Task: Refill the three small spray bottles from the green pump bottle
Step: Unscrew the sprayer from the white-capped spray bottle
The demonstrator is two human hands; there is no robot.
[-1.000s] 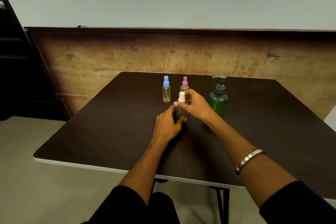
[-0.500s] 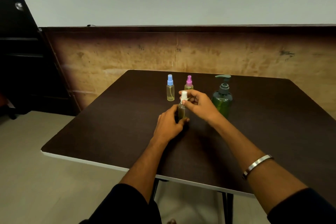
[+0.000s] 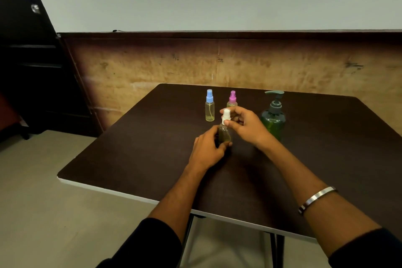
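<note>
On the table (image 3: 130,159), white-capped spray bottle (image 3: 224,131) stands upright — left hand (image 3: 206,150) grips its body, right hand (image 3: 245,124) pinches its cap.

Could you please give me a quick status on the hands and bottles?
Left hand grips white-capped bottle body. Right hand fingers on its white cap. Green pump bottle untouched. Nothing in the way.

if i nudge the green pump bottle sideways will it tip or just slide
The green pump bottle probably slides rather than tips: its body looks squat and wide. The tall pump head raises its top, so a high push might rock it. The smooth dark table likely offers little grip.
</note>
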